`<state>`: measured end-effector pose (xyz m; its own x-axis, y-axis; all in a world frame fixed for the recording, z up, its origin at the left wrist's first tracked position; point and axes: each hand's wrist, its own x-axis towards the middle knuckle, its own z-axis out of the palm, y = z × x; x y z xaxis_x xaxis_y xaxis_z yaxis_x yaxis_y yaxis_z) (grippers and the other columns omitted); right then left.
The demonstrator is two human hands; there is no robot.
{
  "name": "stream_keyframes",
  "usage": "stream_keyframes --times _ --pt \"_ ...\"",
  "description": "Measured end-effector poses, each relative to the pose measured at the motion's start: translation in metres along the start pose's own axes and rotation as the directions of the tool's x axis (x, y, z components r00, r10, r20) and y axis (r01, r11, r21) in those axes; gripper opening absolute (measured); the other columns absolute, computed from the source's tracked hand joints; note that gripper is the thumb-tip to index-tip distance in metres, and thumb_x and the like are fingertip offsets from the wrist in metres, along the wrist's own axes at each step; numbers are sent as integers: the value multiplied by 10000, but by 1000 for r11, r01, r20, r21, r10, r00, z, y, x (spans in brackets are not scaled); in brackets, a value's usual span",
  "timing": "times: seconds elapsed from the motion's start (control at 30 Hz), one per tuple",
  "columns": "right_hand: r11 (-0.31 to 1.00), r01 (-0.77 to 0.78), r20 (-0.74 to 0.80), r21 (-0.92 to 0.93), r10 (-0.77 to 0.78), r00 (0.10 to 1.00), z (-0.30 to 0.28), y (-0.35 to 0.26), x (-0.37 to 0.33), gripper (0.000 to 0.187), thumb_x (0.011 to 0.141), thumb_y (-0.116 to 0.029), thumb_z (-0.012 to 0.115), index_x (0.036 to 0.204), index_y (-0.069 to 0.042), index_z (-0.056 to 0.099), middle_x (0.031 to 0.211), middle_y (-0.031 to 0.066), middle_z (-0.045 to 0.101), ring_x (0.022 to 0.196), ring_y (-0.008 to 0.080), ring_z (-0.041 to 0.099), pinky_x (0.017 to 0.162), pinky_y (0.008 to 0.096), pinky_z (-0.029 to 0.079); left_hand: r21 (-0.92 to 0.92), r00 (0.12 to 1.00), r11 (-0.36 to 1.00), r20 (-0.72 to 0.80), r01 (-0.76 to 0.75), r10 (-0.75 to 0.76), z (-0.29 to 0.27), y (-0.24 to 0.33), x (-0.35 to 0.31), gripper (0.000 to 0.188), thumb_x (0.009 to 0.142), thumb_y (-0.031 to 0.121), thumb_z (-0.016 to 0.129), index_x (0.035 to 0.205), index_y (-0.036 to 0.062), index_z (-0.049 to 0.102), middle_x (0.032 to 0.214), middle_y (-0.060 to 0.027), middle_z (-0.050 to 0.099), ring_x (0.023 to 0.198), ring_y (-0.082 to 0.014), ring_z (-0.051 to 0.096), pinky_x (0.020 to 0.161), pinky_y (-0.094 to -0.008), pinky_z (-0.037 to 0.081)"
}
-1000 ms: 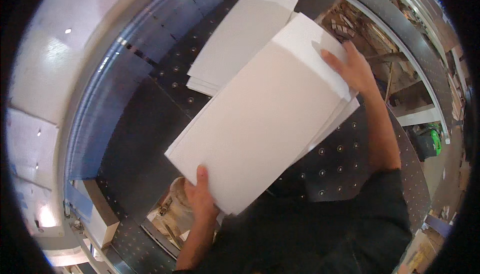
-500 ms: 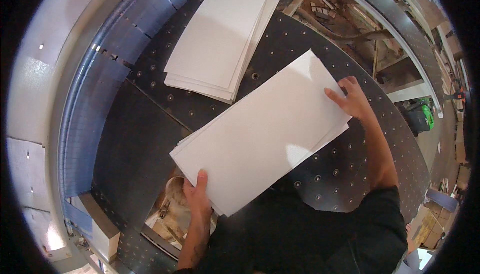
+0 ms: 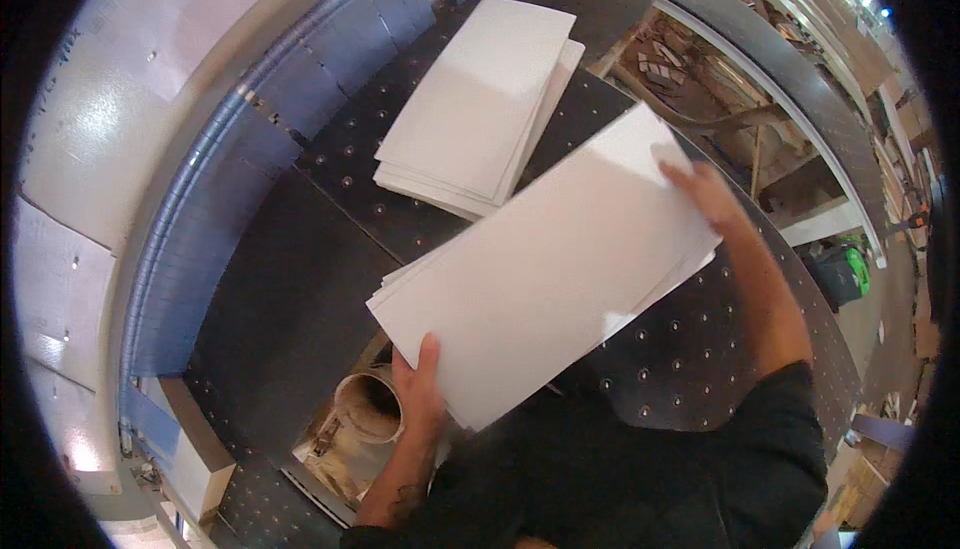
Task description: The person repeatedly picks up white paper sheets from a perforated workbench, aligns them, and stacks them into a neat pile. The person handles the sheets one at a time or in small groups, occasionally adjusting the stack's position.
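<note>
OK, so I've got a held stack [image 3: 545, 259] of flat white sheets up over the dark table [image 3: 270, 279]. It slants across my view, R end farther off. My L hand [image 3: 422, 389] has its grip clamped on the near L end: thumb on top, fingers mostly hid below. My R hand [image 3: 703, 192] has its grip clamped on the far R end, but it's blurry, so I can't tell each finger's spot. The sheets don't line up; thin edges poke out on both long sides.

Just past it, a 2nd stack [image 3: 475, 99] of white sheets lies on the table, also a bit messy. The held stack hides its near corner, & I can't tell if the 2 touch. Small shiny dots [image 3: 645, 411] cover parts of the table. Next to my L hand there's a round tube [image 3: 352, 414] w/ its mouth showing. Off L runs a long blue strip [image 3: 250, 169]. Far R, well apart, I see a green & black thing [image 3: 857, 274].
</note>
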<state>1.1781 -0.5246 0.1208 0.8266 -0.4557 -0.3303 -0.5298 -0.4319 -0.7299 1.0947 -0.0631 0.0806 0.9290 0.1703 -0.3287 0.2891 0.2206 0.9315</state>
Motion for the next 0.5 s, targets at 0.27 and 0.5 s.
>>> stream_keyframes --times 0.27,0.5 --pt "722 580 115 -377 -586 802 -82 -289 200 891 956 -717 549 1562 -71 456 1520 223 531 1438 378 451 1133 522 417 -215 986 963 -73 -161 148 103 132 66 623 1063 435 597 1432 -51 473 1267 -185 645 1071 -282 675 920 -409 562" --pt "520 433 67 -736 -582 811 88 -255 325 1192 804 -971 391 1547 -43 481 1620 197 432 1508 381 399 1240 519 297 427 954 891 -298 153 -21 129 75 145 818 1008 539 655 1471 -98 434 1427 -211 575 1281 -277 551 1127 -419 403"
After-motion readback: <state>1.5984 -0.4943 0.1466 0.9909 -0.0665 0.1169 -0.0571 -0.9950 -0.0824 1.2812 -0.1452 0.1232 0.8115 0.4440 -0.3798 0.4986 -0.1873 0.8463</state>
